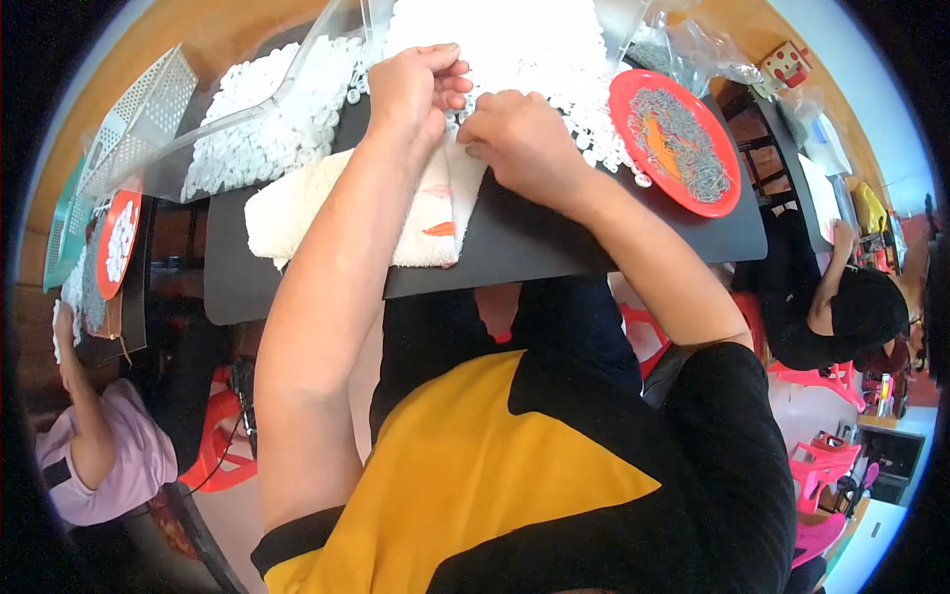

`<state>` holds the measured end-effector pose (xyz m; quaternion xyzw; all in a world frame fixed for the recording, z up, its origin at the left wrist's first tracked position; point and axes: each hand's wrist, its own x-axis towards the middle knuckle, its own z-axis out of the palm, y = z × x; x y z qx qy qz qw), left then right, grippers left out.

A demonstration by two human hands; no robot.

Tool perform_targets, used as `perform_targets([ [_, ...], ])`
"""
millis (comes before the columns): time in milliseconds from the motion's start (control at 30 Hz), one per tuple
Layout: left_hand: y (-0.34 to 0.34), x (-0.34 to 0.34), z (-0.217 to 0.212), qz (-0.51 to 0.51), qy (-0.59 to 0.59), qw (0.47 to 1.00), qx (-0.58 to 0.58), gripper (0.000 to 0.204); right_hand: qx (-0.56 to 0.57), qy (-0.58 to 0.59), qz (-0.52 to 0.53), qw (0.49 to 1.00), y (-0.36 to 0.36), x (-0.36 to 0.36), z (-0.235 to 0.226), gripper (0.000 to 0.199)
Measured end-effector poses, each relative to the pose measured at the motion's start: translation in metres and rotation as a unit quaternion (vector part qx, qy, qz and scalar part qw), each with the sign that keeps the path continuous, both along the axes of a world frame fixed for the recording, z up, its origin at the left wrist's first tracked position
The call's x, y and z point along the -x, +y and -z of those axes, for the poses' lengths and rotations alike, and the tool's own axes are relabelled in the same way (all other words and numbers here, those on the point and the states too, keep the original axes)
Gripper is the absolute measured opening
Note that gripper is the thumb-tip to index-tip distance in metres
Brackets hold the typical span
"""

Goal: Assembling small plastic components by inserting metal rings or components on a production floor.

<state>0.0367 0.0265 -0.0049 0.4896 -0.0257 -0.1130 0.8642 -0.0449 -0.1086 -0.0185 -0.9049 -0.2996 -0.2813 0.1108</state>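
Observation:
My left hand (408, 91) is above the far end of a folded cream towel (319, 203), its fingers curled and closed. What it holds, if anything, is too small to make out. Just to its right, my right hand (529, 148) has thumb and fingers pinched together near the towel's edge, and its fingertips hide whatever may be in them. Beyond both hands spreads a big bright heap of small white round parts (534, 49). A red plate (725, 203) at the right carries many thin grey metal pins (683, 129).
The dark table (584, 238) ends close to my body. On the left lies another white pile (257, 129) by a clear plastic bin wall (247, 111). A white perforated basket (148, 109) stands farther left. Co-workers sit at the left (119, 445) and right (861, 307).

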Motion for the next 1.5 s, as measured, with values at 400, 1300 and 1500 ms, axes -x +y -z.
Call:
perform_targets([
  [400,0.001,-0.001,0.002,0.028,-0.005,1.000,-0.003,0.015,-0.045,0.025,-0.030,0.998,-0.006,-0.005,0.003,0.007],
  [1300,-0.019,0.027,-0.009,0.082,-0.089,0.986,-0.117,0.009,-0.283,0.077,0.067,0.954,-0.047,-0.017,-0.022,0.020],
  [1500,-0.020,0.029,-0.007,0.087,-0.091,0.987,-0.103,0.009,-0.276,0.075,0.064,0.956,-0.046,-0.017,-0.022,0.021],
])
